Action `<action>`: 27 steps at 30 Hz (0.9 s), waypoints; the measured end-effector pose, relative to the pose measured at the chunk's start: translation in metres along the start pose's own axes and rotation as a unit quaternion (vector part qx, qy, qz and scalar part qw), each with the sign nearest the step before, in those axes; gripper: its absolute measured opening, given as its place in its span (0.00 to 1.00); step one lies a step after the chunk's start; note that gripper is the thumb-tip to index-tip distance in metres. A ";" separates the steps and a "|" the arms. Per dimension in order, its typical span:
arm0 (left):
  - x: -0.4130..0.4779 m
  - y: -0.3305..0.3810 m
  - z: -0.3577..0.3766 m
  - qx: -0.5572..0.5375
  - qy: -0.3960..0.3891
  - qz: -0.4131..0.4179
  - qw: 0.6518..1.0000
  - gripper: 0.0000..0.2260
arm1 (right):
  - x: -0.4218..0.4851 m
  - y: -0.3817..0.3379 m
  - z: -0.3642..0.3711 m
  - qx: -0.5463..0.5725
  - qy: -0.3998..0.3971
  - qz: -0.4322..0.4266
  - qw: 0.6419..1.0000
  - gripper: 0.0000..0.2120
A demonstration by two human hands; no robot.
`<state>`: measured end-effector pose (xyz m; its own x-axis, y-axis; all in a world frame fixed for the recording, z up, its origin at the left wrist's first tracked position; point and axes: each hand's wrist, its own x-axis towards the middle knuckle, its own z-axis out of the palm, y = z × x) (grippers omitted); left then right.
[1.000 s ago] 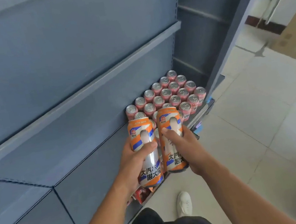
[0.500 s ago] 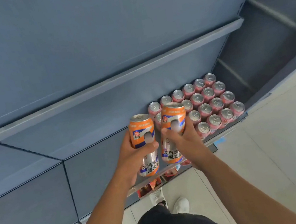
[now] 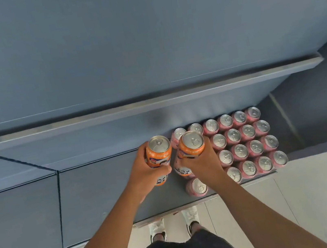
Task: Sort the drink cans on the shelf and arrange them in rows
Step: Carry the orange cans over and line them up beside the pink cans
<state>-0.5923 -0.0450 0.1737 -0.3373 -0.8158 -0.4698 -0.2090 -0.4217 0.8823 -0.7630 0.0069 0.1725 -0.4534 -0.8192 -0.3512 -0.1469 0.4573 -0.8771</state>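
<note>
My left hand [image 3: 143, 175] grips a tall orange can [image 3: 158, 153], held upright over the grey shelf board [image 3: 97, 198]. My right hand [image 3: 203, 164] grips a second orange can [image 3: 191, 146] just to its right, almost touching the first. Both cans show silver lids from above. Right of my hands stand several pink cans [image 3: 247, 144] in tidy rows, filling the shelf's right end. One pink can [image 3: 197, 188] stands alone at the front, under my right wrist. Whether the orange cans touch the shelf is hidden by my hands.
An upper grey shelf [image 3: 155, 103] juts out above the cans. The lower shelf's left part is bare grey board with a seam [image 3: 60, 204]. My white shoes [image 3: 174, 223] stand on the pale tiled floor [image 3: 319, 195] below the shelf's front edge.
The view has tilted down to look straight onto the can lids. Both hands have carried the orange cans lower and closer to the shelf board, left of the pink rows.
</note>
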 end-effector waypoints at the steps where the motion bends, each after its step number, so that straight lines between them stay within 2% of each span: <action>1: 0.005 -0.002 0.001 0.006 0.009 0.001 1.000 0.32 | 0.008 0.002 0.000 -0.005 -0.011 0.006 1.000 0.23; 5: 0.023 -0.013 0.001 0.017 0.043 -0.012 0.999 0.33 | 0.035 0.010 0.005 -0.006 -0.062 -0.002 0.998 0.23; 10: 0.047 -0.028 0.004 0.031 0.081 -0.015 0.996 0.33 | 0.057 0.014 0.025 -0.014 -0.067 -0.009 0.998 0.33; 14: 0.066 -0.042 0.002 0.043 0.105 0.000 0.994 0.32 | 0.076 0.019 0.039 -0.028 -0.083 -0.030 0.996 0.32; 18: 0.084 -0.054 0.001 0.078 0.134 0.035 0.987 0.27 | 0.092 0.032 0.045 -0.064 -0.091 -0.056 0.992 0.29; 22: 0.092 -0.059 0.003 0.101 0.142 0.007 0.985 0.29 | 0.101 0.046 0.045 -0.151 -0.096 -0.085 0.980 0.35; 27: 0.099 -0.062 0.006 0.096 0.176 -0.008 0.980 0.30 | 0.115 0.051 0.045 -0.191 -0.113 -0.108 0.969 0.30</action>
<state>-0.6187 -0.0976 0.0725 -0.0026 -0.9100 -0.4146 -0.3920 -0.3805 0.8376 -0.7829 -0.0792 0.0726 -0.1790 -0.9451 -0.2734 -0.5505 0.3265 -0.7684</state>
